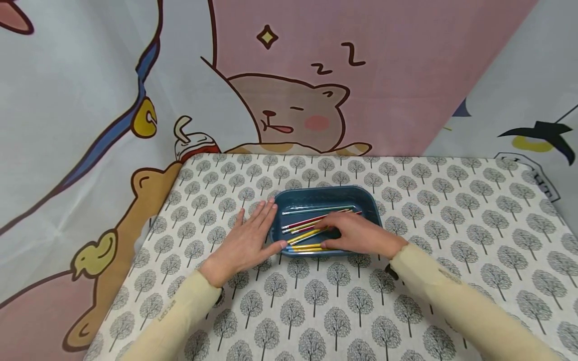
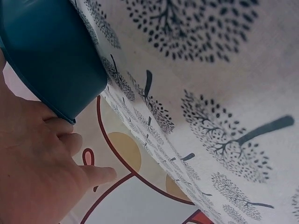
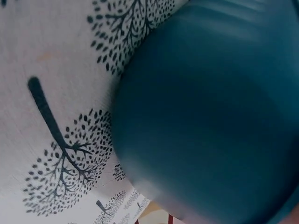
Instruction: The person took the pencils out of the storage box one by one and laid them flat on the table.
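A dark blue plastic tray (image 1: 326,192) with rounded corners stands on the table. Several pencils (image 1: 311,219) lie inside it, roughly lengthwise; yellow ones (image 1: 304,247) are along the near side, with red and green ones farther back. My left hand (image 1: 246,240) rests against the tray's left end, fingers extended along the rim and thumb at the near corner. In the left wrist view, that hand touches the tray's rim. Reaching into the tray from the right, my right hand (image 1: 356,233) grips at a yellow pencil with curled fingers and thumb. The tray wall hides this hand's fingers in the right wrist view.
A white cloth printed with dark trees (image 1: 316,311) covers the table. Behind it and at the sides hang cartoon-printed fabric sheets (image 1: 384,75). The table's far edge (image 1: 397,157) meets the back sheet.
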Available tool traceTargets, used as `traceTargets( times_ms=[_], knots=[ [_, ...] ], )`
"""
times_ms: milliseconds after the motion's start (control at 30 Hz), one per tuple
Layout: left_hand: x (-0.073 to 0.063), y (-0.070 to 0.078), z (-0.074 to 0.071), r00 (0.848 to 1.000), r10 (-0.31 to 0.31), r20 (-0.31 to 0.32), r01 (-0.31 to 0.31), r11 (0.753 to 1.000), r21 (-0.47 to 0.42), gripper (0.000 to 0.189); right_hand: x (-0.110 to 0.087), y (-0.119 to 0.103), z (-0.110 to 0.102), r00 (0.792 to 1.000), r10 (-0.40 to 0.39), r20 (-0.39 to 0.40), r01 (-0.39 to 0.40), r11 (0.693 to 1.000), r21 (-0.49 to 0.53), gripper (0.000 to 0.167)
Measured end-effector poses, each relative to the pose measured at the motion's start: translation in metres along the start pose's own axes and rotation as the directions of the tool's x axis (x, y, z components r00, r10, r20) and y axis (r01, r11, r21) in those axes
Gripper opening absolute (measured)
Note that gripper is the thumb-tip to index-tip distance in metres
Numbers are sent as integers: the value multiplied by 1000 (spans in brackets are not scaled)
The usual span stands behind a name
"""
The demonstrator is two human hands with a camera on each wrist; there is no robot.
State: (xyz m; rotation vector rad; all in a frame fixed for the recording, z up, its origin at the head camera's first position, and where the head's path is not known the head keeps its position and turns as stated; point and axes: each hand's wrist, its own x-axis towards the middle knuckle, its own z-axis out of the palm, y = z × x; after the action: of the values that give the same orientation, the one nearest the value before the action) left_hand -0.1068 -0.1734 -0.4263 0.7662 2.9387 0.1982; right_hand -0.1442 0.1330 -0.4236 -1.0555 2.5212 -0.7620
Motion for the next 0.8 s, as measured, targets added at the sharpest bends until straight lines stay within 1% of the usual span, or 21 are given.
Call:
traceTargets(
  times_ms=[100,267,433,633,800],
  knots=[
    [0,0,-1,1000,1,-2,-1,1000,-1,96,4,1,0,999,-19,25,19,1000,-7,41],
    [-1,0,-1,1000,-1,2,2,1000,-19,96,10,1,1,998,-20,60,19,1000,20,30],
    [0,0,-1,1000,-3,7,4,1000,-21,95,15,1,3,994,-46,100,42,998,37,19],
    [0,0,-1,1000,0,8,0,999,-33,96,19,3,5,989,-58,133,58,998,2,15],
    [0,0,-1,1000,-4,12,5,999,-34,96,23,2,6,986,-88,141,89,996,-8,12]
  ],
)
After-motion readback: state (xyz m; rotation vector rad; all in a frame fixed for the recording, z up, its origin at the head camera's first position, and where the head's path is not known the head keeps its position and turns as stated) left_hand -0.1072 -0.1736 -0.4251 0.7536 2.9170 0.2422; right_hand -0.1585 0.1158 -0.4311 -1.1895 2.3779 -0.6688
